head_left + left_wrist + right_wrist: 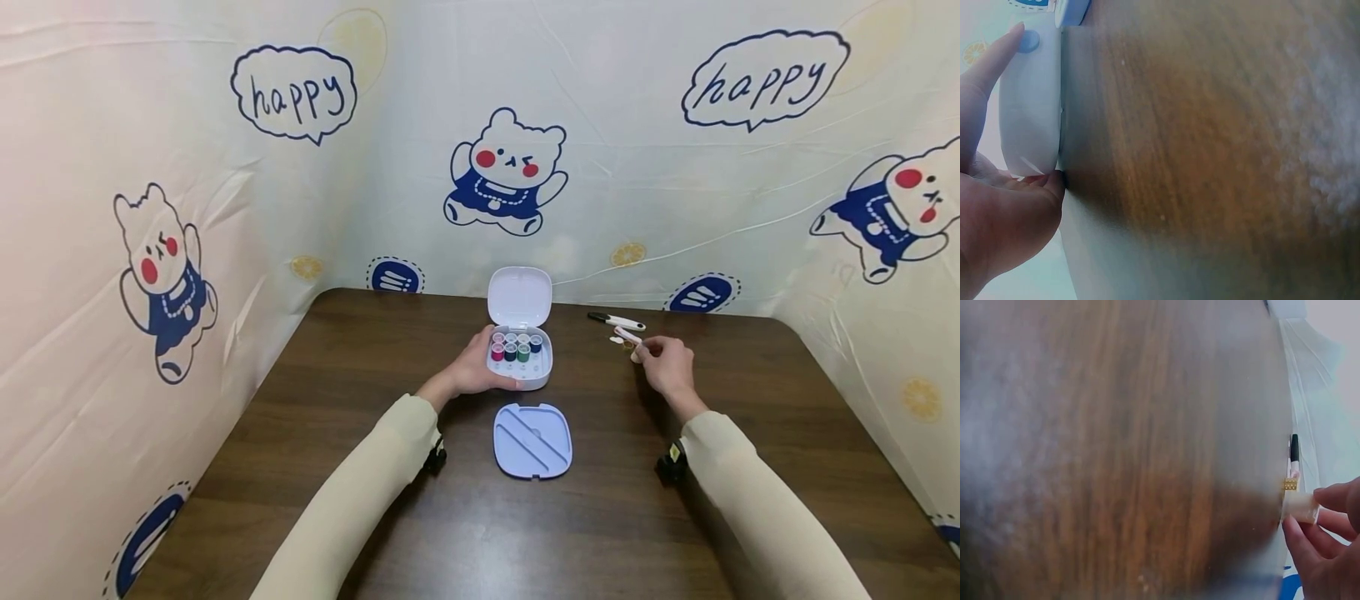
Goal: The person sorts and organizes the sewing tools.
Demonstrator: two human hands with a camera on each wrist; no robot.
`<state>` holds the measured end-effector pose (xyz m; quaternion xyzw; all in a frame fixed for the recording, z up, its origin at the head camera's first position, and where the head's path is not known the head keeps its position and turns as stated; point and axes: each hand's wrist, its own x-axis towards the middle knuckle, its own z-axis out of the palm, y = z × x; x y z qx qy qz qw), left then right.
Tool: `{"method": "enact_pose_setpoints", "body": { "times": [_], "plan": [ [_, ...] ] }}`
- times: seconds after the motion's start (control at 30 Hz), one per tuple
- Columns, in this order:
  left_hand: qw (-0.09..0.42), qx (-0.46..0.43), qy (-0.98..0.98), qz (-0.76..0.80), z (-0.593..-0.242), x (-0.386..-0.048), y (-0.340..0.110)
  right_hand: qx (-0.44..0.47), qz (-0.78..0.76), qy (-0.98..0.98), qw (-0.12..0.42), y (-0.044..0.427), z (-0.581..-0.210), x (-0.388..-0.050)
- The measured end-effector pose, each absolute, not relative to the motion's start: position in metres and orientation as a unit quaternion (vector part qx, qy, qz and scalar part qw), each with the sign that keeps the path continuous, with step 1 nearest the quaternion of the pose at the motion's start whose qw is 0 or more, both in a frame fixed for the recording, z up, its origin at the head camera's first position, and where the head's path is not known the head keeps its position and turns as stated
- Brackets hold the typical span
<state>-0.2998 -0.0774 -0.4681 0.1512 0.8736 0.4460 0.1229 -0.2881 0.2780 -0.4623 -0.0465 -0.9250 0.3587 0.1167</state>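
Observation:
A white sewing box stands with its lid raised, and several coloured thread spools sit upright inside. My left hand grips the box from its left side, thumb along the front. In the left wrist view the thumb lies by a round button on the box wall. Over to the right, my right hand pinches a small cream thread spool between thumb and fingers, close to the table. Beside it is a gold dimpled thimble.
A lavender tray with a diagonal groove lies in front of the box. Behind the right hand lie a slim white tool with a black end, a small pink tool and tiny white pieces. A printed cloth hangs behind the brown table.

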Motion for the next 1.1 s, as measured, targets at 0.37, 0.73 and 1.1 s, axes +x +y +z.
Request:
{"method": "enact_pose_setpoints", "body": {
  "times": [0.37, 0.73, 1.1],
  "plan": [
    [0.128, 0.147, 0.874, 0.445, -0.482, -0.311, -0.08, -0.03, 0.377, -0.921, 0.096, 0.265, -0.467, -0.285],
    [0.119, 0.154, 0.868, 0.457, -0.471, -0.297, -0.079, -0.011, 0.461, -0.887, 0.034, 0.239, -0.467, -0.283],
    [0.112, 0.163, 0.865, 0.462, -0.469, -0.299, -0.078, 0.037, 0.489, -0.871, 0.022, 0.207, -0.452, -0.284]
  ]
}}
